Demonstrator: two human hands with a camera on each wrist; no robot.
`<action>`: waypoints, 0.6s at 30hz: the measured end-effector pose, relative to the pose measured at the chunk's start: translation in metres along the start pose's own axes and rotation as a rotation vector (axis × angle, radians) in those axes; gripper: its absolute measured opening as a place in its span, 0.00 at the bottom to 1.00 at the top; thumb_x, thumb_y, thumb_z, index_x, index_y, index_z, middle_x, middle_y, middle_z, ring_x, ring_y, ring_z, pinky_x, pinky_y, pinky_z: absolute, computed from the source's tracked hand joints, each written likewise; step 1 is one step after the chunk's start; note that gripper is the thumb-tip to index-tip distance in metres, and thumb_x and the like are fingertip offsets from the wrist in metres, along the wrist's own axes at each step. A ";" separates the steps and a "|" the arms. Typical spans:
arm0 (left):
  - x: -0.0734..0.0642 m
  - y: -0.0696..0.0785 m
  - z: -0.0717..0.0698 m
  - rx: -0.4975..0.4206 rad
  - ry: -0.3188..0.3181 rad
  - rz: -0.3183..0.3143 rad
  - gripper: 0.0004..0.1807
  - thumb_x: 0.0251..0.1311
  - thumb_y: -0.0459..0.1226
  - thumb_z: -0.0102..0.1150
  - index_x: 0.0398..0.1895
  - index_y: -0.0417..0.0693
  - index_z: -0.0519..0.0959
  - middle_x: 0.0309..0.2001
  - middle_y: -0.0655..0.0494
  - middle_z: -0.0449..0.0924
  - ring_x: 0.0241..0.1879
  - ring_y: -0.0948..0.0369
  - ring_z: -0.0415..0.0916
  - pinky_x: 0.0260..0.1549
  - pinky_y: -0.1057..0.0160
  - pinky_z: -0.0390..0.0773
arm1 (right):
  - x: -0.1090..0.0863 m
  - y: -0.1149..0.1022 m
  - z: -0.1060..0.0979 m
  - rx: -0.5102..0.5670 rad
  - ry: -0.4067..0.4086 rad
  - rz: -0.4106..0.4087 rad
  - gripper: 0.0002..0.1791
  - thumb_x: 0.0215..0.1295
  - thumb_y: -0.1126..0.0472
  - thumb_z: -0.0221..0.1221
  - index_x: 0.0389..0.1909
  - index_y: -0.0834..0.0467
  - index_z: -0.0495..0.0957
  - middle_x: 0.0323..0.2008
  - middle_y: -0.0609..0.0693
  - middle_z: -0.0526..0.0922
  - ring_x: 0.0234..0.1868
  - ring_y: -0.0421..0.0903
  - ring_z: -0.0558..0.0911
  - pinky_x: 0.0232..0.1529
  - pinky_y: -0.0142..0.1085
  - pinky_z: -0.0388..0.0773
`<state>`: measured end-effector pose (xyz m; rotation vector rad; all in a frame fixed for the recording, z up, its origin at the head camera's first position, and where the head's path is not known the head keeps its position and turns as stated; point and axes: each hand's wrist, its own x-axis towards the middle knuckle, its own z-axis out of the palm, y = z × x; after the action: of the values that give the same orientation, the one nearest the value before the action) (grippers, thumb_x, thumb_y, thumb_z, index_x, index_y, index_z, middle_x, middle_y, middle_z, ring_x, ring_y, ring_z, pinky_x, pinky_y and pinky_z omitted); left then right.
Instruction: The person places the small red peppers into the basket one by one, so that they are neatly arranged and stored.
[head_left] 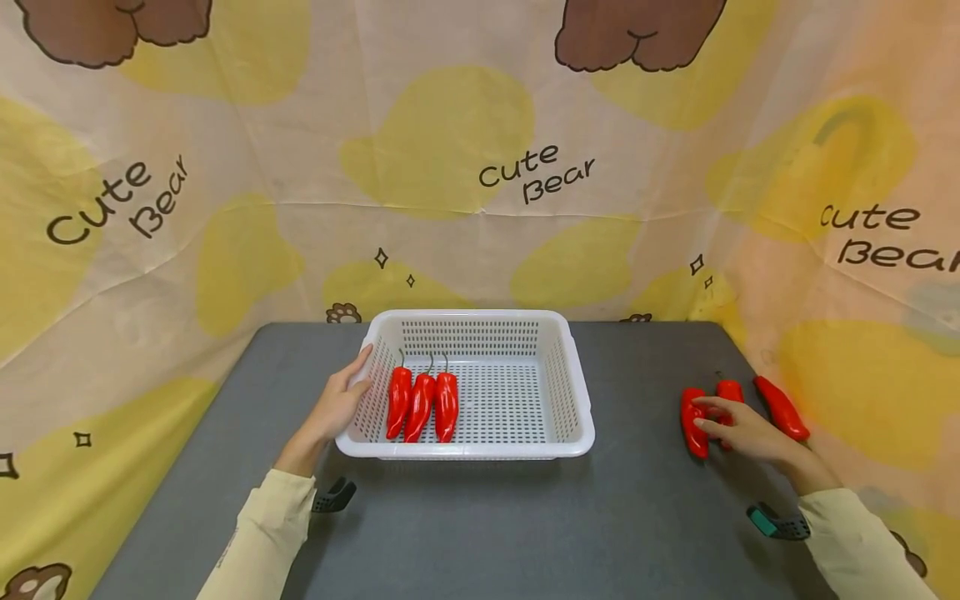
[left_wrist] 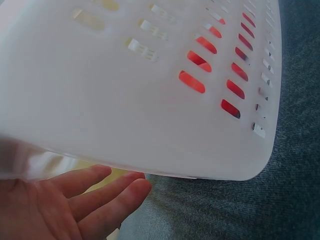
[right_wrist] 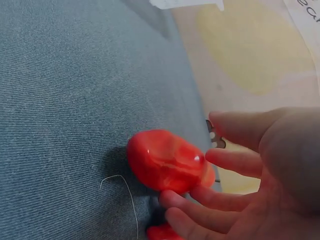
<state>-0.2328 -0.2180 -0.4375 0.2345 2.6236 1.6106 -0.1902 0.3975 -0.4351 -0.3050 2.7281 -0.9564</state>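
Observation:
A white plastic basket (head_left: 480, 451) stands mid-table with three red chili peppers (head_left: 446, 407) lying side by side in its left part. At its left side my left hand (head_left: 341, 404) holds the rim, thumb over it; in the left wrist view its other fingers (left_wrist: 115, 202) extend along the outside. My right hand (head_left: 750, 432) reaches over the peppers at the table's right, fingertips at the leftmost red pepper (head_left: 693, 429). In the right wrist view its fingers are spread beside that pepper (right_wrist: 162, 157), thumb apart from it. Partly hidden behind this hand is another pepper (head_left: 729, 390).
A third loose pepper (head_left: 782, 408) lies right of the right hand, near the table edge. The grey table (head_left: 487, 525) meets a patterned cloth (head_left: 450, 150) at the back and sides. Dark bands (head_left: 334, 496) show near both wrists. A thin pale thread (right_wrist: 131, 195) lies beside the pepper.

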 end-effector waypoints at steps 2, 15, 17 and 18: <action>-0.001 -0.001 0.000 0.002 0.002 0.000 0.34 0.76 0.32 0.40 0.82 0.50 0.47 0.77 0.30 0.53 0.51 0.37 0.81 0.41 0.48 0.88 | 0.003 0.000 0.000 -0.017 0.006 -0.019 0.28 0.72 0.62 0.57 0.65 0.77 0.66 0.53 0.72 0.79 0.38 0.42 0.77 0.32 0.30 0.76; -0.002 0.000 -0.001 -0.005 0.006 0.016 0.34 0.76 0.32 0.40 0.82 0.50 0.47 0.78 0.31 0.53 0.53 0.35 0.80 0.41 0.47 0.88 | 0.018 -0.003 0.012 -0.098 0.085 -0.103 0.26 0.64 0.70 0.63 0.62 0.75 0.71 0.51 0.74 0.79 0.32 0.47 0.75 0.29 0.29 0.71; -0.001 -0.001 0.000 -0.002 0.006 0.016 0.34 0.76 0.32 0.40 0.82 0.51 0.48 0.78 0.31 0.53 0.55 0.34 0.79 0.43 0.47 0.88 | 0.020 -0.004 0.015 -0.092 0.086 -0.107 0.27 0.63 0.70 0.64 0.61 0.74 0.71 0.47 0.71 0.80 0.32 0.49 0.75 0.28 0.29 0.70; 0.000 -0.001 0.000 0.002 0.008 0.018 0.34 0.76 0.32 0.40 0.82 0.51 0.48 0.78 0.31 0.53 0.56 0.34 0.78 0.44 0.46 0.87 | 0.021 -0.005 0.016 -0.089 0.084 -0.105 0.27 0.63 0.70 0.64 0.61 0.74 0.71 0.43 0.70 0.80 0.33 0.49 0.74 0.28 0.29 0.70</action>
<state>-0.2327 -0.2183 -0.4381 0.2527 2.6363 1.6175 -0.2053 0.3789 -0.4471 -0.4376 2.8618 -0.8943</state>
